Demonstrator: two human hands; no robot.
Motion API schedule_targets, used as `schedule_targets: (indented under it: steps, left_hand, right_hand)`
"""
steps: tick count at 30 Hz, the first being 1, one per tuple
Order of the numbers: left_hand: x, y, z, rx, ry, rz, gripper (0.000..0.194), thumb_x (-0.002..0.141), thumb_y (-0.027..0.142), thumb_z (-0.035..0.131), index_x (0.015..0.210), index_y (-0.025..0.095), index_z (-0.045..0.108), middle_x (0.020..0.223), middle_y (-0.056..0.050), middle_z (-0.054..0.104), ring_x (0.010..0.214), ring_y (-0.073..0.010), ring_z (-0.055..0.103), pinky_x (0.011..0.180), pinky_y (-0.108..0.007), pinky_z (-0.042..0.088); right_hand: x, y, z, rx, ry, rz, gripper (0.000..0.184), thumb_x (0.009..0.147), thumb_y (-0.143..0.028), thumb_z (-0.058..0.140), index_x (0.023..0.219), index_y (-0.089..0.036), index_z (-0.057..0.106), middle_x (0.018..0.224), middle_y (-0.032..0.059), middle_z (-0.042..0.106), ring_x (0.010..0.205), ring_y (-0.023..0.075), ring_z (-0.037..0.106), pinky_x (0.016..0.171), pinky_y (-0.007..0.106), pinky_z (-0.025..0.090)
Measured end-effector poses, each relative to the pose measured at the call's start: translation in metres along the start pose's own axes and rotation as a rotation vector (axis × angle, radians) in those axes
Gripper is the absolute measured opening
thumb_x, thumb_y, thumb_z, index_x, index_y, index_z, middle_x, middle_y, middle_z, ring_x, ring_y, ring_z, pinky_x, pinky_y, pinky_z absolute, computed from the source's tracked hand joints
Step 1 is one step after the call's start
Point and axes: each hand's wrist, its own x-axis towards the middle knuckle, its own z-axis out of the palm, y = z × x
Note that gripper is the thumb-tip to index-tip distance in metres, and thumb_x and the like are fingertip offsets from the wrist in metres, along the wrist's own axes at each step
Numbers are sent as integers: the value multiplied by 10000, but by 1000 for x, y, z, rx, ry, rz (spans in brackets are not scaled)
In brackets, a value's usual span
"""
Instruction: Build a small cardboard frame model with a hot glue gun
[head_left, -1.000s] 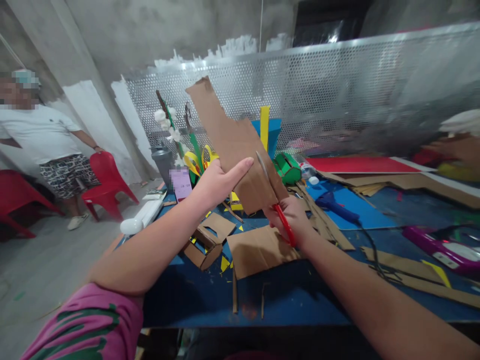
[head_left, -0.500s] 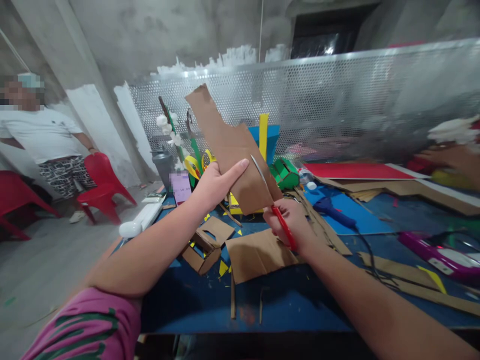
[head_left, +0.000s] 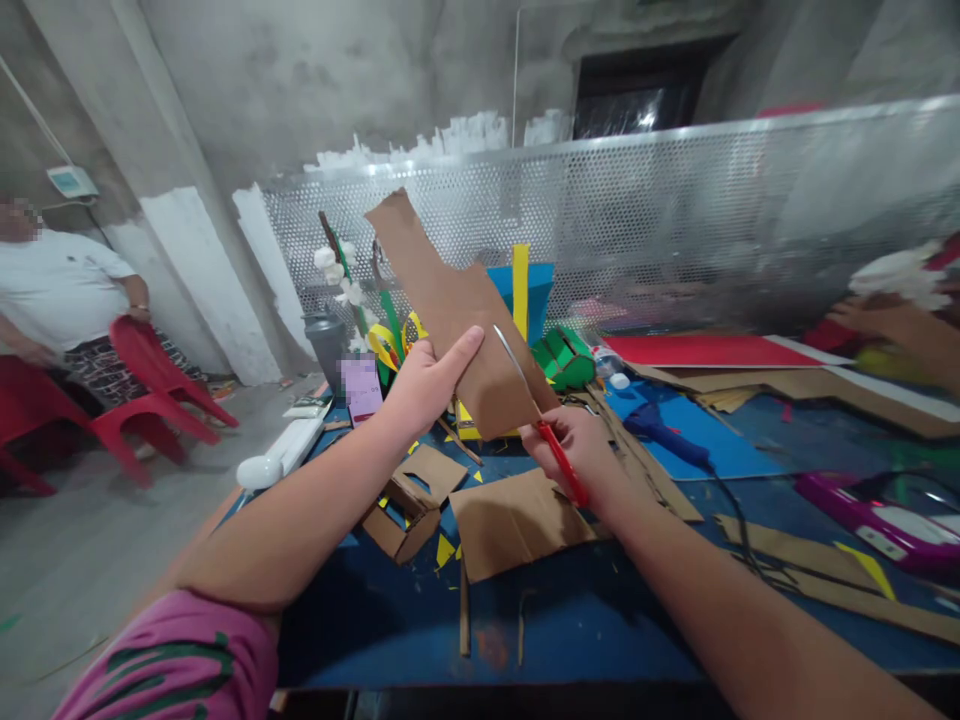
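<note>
My left hand [head_left: 435, 375] grips a brown piece of cardboard [head_left: 457, 310] by its left side, thumb flat on the front face. The piece is held up tilted above the table, with a narrow arm at its upper left. In my right hand [head_left: 581, 450] are red-handled scissors [head_left: 559, 462], fingers closed round the handles. One scissor blade shows across the front of the cardboard near its right edge; the other is hidden behind it. Under my hands lie a flat cardboard sheet [head_left: 517, 520] and a small folded cardboard shape [head_left: 409, 505].
A blue glue gun [head_left: 667, 430] with a cord lies right on the blue table [head_left: 390, 640], near a purple device [head_left: 874, 520]. A green cardboard shape [head_left: 562, 358] and a phone [head_left: 361, 385] stand behind. At left, a person [head_left: 67, 280] holds a red chair [head_left: 146, 370].
My hands, the cardboard and the scissors keep nearly the same places. The view has tipped up slightly. At the left, the person and the red chair have shifted leftward.
</note>
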Motion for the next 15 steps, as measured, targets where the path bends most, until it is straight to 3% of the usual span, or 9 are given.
schedule_targets:
  steps: [5,15]
  left_hand:
    - [1,-4,0,-19,12,-7,602,875,631,884,1275,193,784,1304,-144,853,1267,-353,805,1084,-455,677]
    - [2,-6,0,-61,63,13,611,878,628,888,1288,192,765,1295,-141,856,1236,-329,818,1106,-452,672]
  right_hand:
    - [3,1,8,81,-49,77,405,775,-585,835,655,-246,650,513,-35,480,477,164,453,458,310,364]
    - [-1,-4,8,161,-89,95,435,755,-586,844,664,-259,572,581,-53,475,543,149,438,496,284,373]
